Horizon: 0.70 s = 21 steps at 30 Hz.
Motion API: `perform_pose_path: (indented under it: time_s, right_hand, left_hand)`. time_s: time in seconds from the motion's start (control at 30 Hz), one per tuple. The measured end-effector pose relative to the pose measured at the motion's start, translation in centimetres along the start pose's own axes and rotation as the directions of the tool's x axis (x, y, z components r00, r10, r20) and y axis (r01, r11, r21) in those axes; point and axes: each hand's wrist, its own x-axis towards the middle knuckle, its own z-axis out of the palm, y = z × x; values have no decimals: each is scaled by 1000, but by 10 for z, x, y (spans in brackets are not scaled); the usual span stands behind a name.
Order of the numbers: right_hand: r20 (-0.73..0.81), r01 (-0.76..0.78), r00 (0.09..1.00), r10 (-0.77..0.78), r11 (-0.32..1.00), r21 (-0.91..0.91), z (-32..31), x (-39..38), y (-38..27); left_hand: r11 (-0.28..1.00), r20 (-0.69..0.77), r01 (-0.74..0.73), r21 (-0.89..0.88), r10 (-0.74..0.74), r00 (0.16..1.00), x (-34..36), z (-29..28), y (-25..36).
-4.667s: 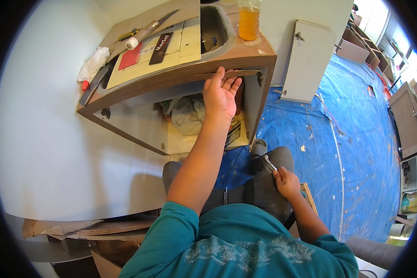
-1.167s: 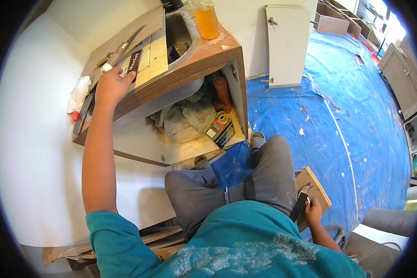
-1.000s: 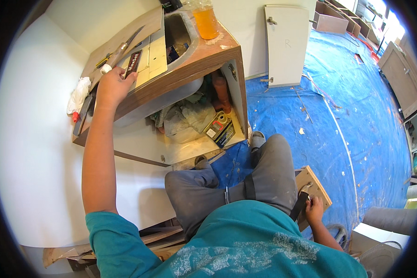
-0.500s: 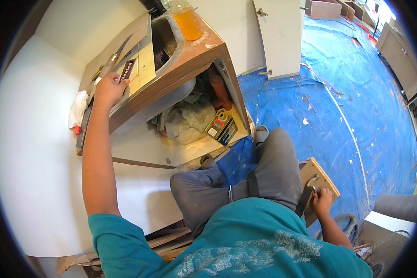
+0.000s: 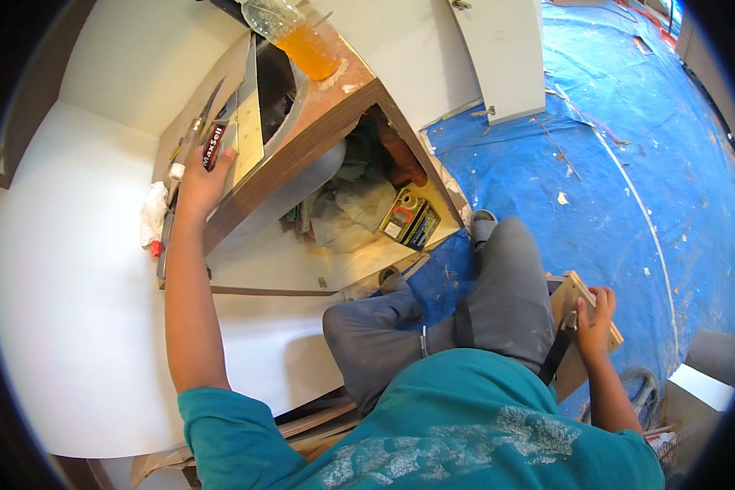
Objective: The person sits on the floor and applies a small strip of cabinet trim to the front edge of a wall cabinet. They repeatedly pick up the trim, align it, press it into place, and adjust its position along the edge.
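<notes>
**Tabletop (image 5: 322, 102): left hand (image 5: 200, 188) at the dark packet (image 5: 213, 147)**

The packet lies just ahead of it, beside the spread thumb; hidden fingers leave its grip unclear. Seemingly a reach; lifting would call for closed fingers. The right hand (image 5: 596, 322) curls at a box (image 5: 578, 286), tool (image 5: 557, 353) by its thumb, grip unclear.

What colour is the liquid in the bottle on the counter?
Orange; the liquid shows best in the head view.
</notes>
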Motion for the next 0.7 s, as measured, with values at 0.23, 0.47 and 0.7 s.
perform_pose_path:
  time_s: [0.23, 0.47, 0.7]
  right_hand:
    - [112, 5, 993, -37, 963, 270, 42, 54, -95]
    - [254, 314, 900, -354, 931, 184, 119, 89, -150]
    - [314, 343, 875, -368, 930, 135, 133, 97, -144]
  left_hand:
    - [866, -12, -494, -78, 495, 869, -58, -5, 104]
    - [690, 28, -718, -91, 722, 691, -43, 23, 143]
    - [644, 80, -763, 48, 759, 646, -30, 36, 149]
